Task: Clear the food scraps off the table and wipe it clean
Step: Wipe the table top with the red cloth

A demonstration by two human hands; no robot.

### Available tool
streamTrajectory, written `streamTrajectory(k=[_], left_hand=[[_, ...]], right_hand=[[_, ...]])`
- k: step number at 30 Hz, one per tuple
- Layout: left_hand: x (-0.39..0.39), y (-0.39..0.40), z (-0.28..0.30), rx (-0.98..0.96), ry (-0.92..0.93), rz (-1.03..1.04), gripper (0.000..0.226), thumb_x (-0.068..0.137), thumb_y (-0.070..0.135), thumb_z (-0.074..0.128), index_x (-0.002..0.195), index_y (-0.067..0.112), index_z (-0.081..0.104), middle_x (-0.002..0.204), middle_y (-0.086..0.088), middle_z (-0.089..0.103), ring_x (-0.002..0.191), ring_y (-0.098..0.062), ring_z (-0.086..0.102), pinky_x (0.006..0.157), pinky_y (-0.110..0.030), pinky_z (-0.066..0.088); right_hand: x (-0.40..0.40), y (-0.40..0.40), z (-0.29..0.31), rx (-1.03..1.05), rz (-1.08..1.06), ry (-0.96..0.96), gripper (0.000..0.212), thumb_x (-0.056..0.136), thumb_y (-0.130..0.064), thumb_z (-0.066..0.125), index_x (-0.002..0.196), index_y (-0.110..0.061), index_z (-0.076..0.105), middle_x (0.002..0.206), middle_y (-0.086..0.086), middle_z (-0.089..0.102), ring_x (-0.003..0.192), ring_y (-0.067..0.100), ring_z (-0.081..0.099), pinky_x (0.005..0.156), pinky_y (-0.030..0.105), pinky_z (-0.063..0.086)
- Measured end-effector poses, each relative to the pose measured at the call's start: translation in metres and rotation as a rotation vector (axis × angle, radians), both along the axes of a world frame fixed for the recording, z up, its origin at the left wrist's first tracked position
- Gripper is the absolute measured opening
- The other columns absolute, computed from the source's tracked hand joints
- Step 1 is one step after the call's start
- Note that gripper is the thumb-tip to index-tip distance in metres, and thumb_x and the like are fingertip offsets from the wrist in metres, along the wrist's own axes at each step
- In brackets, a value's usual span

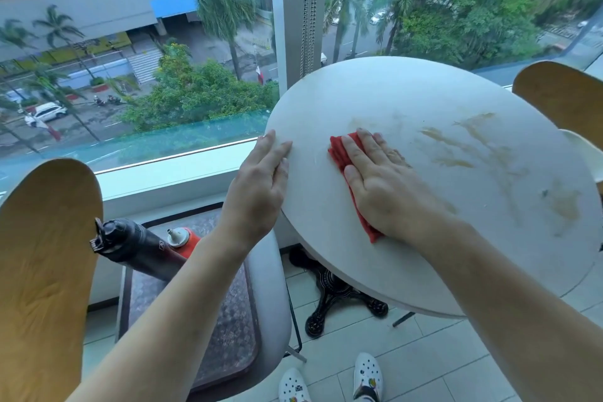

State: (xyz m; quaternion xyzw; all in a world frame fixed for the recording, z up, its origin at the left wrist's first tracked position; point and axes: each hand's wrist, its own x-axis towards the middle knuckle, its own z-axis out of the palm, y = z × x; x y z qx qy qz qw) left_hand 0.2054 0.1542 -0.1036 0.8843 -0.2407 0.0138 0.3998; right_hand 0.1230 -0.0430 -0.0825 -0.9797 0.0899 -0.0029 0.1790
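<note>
The round white worktop (424, 101) carries a red cloth (341, 153) near its left edge, pressed flat under the right hand (385, 186), while brown smears (476, 147) lie across its middle and right part, apart from the cloth.

A round white table (424, 101) carries brown smears (470, 143) across its right half. The right hand (381, 186) presses flat on a red cloth (339, 150) near the table's left edge, and the left hand (261, 183) rests on that edge itself. Left of the table, a chair holds a tray (225, 320) with a black bottle (137, 246) and a red squeeze bottle (184, 240).
</note>
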Motion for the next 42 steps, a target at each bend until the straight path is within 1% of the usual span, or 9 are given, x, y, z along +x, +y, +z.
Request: streamTrajectory(k=[2,11,15,19,25,30,33,36,42], left_hand=[[0.002,0.000,0.000,0.010,0.007,0.000,0.040,0.107,0.023,0.046,0.146,0.020,0.053,0.164,0.002,0.030,0.152,-0.009,0.023,0.119,-0.015,0.014],[-0.001,-0.004,0.005,0.089,-0.018,-0.018,0.042,0.107,0.024,0.046,0.149,0.020,0.049,0.165,-0.003,0.028,0.154,-0.012,0.018,0.114,-0.008,0.007],[0.000,-0.006,0.008,0.148,-0.035,-0.024,0.043,0.107,0.022,0.046,0.149,0.016,0.049,0.164,-0.008,0.029,0.154,-0.015,0.017,0.116,-0.014,0.009],[0.000,-0.007,0.012,0.203,-0.046,-0.018,0.044,0.106,0.018,0.046,0.149,0.014,0.049,0.163,-0.010,0.032,0.153,-0.020,0.023,0.118,-0.019,0.011],[-0.005,-0.020,0.016,0.222,-0.044,0.022,0.042,0.102,0.022,0.051,0.143,0.009,0.056,0.156,-0.014,0.043,0.147,-0.027,0.035,0.123,-0.038,0.025],[-0.017,-0.039,0.017,0.185,-0.049,-0.026,0.041,0.101,0.027,0.055,0.137,0.009,0.062,0.150,-0.011,0.051,0.144,-0.024,0.041,0.121,-0.037,0.030],[-0.024,-0.047,0.014,0.212,-0.045,-0.091,0.047,0.101,0.033,0.055,0.144,0.017,0.055,0.157,-0.006,0.043,0.149,-0.020,0.032,0.124,-0.034,0.023],[-0.027,-0.050,0.011,0.257,-0.062,-0.108,0.050,0.102,0.037,0.052,0.149,0.021,0.049,0.162,-0.005,0.036,0.152,-0.019,0.025,0.125,-0.039,0.019],[-0.031,-0.050,0.012,0.273,-0.070,-0.093,0.050,0.102,0.039,0.051,0.150,0.023,0.048,0.163,-0.003,0.034,0.153,-0.018,0.023,0.125,-0.038,0.018]], right_hand=[[0.013,0.006,0.006,-0.049,-0.038,0.068,0.057,0.107,-0.043,0.019,0.161,-0.034,0.002,0.168,-0.010,-0.009,0.154,0.009,-0.009,0.125,0.031,-0.005],[0.017,0.027,0.003,-0.047,0.089,-0.003,0.058,0.106,-0.043,0.022,0.161,-0.033,0.006,0.169,-0.007,-0.006,0.155,0.011,-0.008,0.124,0.031,-0.006],[-0.010,0.035,0.004,-0.031,0.122,-0.023,0.059,0.106,-0.044,0.024,0.161,-0.034,0.006,0.169,-0.008,-0.006,0.154,0.008,-0.010,0.123,0.029,-0.007],[-0.051,0.031,0.007,-0.022,0.122,0.018,0.059,0.106,-0.048,0.021,0.160,-0.040,-0.001,0.167,-0.016,-0.014,0.151,0.001,-0.019,0.122,0.025,-0.011],[-0.084,-0.005,0.016,-0.045,0.020,0.101,0.057,0.105,-0.051,0.016,0.156,-0.048,-0.009,0.161,-0.026,-0.023,0.146,-0.007,-0.025,0.119,0.021,-0.016],[-0.069,-0.041,0.017,-0.069,-0.087,0.125,0.059,0.104,-0.052,0.015,0.157,-0.044,-0.008,0.164,-0.020,-0.018,0.150,-0.002,-0.019,0.122,0.025,-0.012],[-0.049,-0.053,0.014,-0.077,-0.117,0.126,0.059,0.105,-0.051,0.015,0.159,-0.040,-0.007,0.166,-0.015,-0.016,0.152,0.003,-0.016,0.124,0.029,-0.009],[-0.028,-0.055,0.010,-0.065,-0.122,0.126,0.061,0.105,-0.049,0.016,0.160,-0.035,-0.006,0.167,-0.010,-0.016,0.153,0.007,-0.016,0.124,0.031,-0.008],[-0.015,-0.042,0.010,-0.072,-0.050,0.091,0.061,0.106,-0.046,0.018,0.161,-0.030,-0.002,0.168,-0.007,-0.013,0.153,0.008,-0.015,0.125,0.032,-0.008]])
